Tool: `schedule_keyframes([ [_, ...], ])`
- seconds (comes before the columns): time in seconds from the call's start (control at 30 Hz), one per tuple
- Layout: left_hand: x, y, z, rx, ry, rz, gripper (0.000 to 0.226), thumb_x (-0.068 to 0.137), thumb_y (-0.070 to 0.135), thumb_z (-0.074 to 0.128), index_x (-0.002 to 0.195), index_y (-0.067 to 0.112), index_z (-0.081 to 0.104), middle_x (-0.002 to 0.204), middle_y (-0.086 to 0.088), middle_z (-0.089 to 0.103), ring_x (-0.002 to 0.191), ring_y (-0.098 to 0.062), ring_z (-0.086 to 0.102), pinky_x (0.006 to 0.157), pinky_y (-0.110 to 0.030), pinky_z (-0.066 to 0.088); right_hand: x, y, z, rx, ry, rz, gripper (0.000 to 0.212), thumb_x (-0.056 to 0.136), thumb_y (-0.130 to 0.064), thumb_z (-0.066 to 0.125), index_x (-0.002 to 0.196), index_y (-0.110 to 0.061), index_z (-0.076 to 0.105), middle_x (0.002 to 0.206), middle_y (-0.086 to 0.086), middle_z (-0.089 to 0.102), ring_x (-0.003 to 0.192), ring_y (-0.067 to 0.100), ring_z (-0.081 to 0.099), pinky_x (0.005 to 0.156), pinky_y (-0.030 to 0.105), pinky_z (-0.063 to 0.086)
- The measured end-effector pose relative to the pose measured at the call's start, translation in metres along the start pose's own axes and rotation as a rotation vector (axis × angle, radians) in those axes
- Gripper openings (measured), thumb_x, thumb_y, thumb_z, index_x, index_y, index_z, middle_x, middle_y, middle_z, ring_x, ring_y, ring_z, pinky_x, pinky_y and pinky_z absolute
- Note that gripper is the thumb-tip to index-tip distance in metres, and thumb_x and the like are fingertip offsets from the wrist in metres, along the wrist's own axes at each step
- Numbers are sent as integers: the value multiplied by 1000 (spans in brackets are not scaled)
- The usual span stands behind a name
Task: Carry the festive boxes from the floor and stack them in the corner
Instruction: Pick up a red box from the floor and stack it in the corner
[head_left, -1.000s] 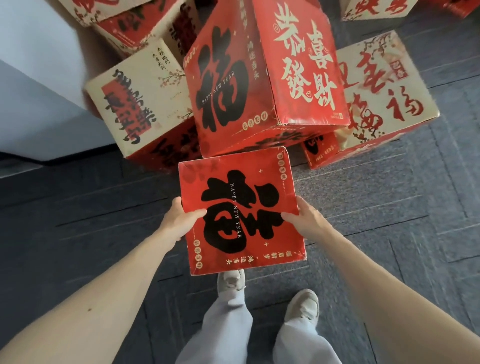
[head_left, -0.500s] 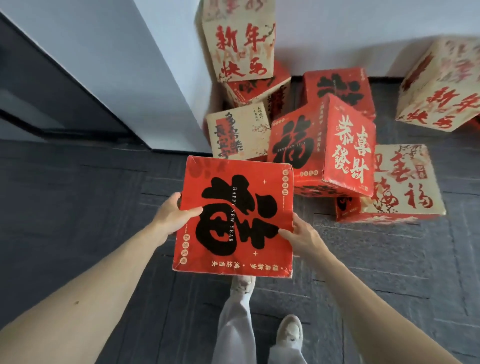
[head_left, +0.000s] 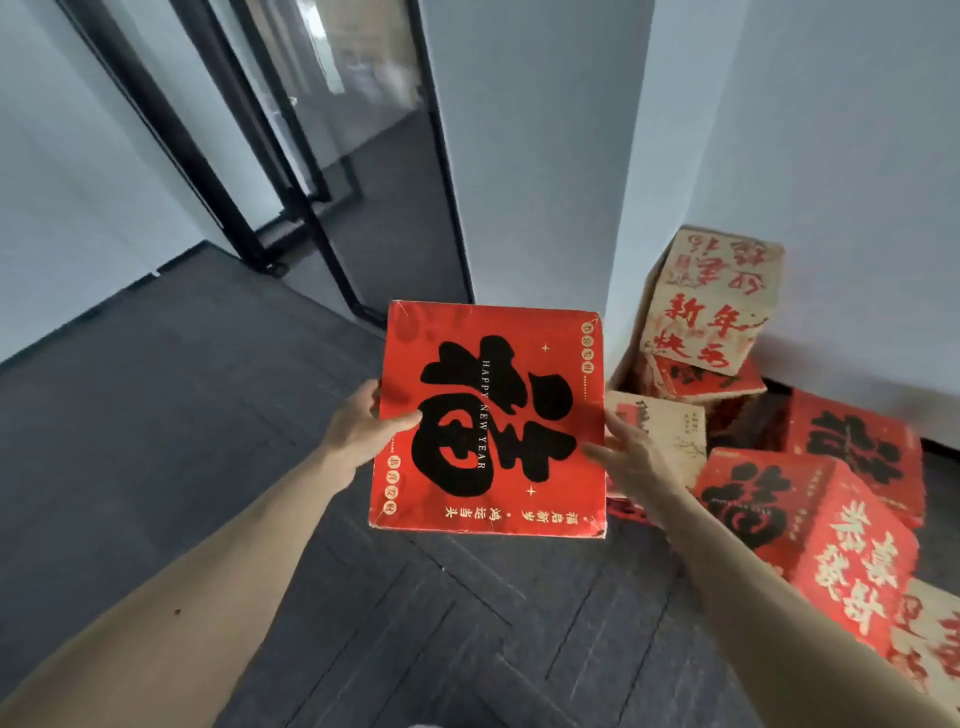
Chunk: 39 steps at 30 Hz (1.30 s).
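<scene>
Head view: one red box (head_left: 493, 415) gripped by two hands, left (head_left: 363, 431) and right (head_left: 636, 460); six other boxes (head_left: 795, 540).

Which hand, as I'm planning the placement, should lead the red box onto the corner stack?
Likely right. The right hand holds the red box by the edge nearest the corner stack; the left hand grips the far edge.

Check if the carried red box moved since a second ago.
Yes. The red box, earlier just in front of the large floor box, is now held well left of it, before the white pillar.
</scene>
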<state>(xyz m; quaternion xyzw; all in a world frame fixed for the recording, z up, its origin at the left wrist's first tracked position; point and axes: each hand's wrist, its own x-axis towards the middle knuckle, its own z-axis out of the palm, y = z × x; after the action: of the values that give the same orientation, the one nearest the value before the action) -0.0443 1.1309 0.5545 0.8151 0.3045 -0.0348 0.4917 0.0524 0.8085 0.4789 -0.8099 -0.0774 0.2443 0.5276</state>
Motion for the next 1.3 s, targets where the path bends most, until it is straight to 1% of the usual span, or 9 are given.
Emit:
schedule_keyframes([
  [0.13,-16,-1,-116,-71,183,25,58,76,39,81,126,28,55,117,9,67,107,-17,65,96,-48,52,29,-118,59,-43,-130,-124,45,97,-13,62,138,-27,50,120,3,67,103,27,68,86,48,59],
  [0.27,-31,-11,-227,-168,363,50,55,81,23,80,130,23,54,111,8,66,99,-14,66,84,-37,55,49,-224,132,-47,-243,-267,49,97,-12,61,137,-39,51,116,-3,67,100,23,69,78,43,61],
  [0.37,-41,-26,-306,-217,498,87,61,83,16,78,136,17,49,109,10,61,92,-6,61,70,-24,49,68,-296,196,-86,-316,-373,48,95,-19,64,129,-51,54,121,-8,69,104,18,70,82,46,61],
  [0.6,-67,-72,-463,-227,713,113,70,80,19,81,140,21,46,124,3,59,107,-19,62,88,-42,55,99,-427,344,-111,-450,-587,59,95,-18,63,102,-75,51,109,-15,71,105,18,69,88,49,59],
  [0.8,-69,-126,-565,-245,876,89,67,77,16,83,136,22,50,123,5,61,102,-11,63,78,-35,58,113,-504,461,-112,-577,-746,47,96,-10,62,132,-37,53,107,-13,66,104,20,66,83,34,58],
  [0.9,-60,-157,-615,-237,946,37,69,75,18,85,135,24,50,123,4,62,107,-21,65,84,-47,59,129,-537,523,-148,-601,-837,48,94,-11,63,122,-48,53,100,-19,66,100,17,68,87,45,58],
  [1.0,-41,-184,-668,-234,1004,6,71,78,19,83,139,24,46,124,2,60,107,-23,64,83,-47,59,156,-568,590,-114,-662,-841,51,93,-5,63,134,-33,53,101,-16,64,105,28,68,90,55,56],
  [1.13,-15,-215,-746,-228,1113,-30,72,80,19,81,141,26,44,121,5,58,104,-23,63,71,-34,57,194,-623,691,-82,-745,-844,49,93,-7,64,134,-33,55,106,-10,67,104,23,67,91,54,56],
  [1.3,-1,-253,-847,-270,1235,-82,76,73,22,85,139,31,48,124,-1,62,108,-29,65,87,-51,58,225,-705,815,-119,-848,-925,46,95,-8,62,137,-24,54,105,-14,65,100,19,64,89,51,57],
])
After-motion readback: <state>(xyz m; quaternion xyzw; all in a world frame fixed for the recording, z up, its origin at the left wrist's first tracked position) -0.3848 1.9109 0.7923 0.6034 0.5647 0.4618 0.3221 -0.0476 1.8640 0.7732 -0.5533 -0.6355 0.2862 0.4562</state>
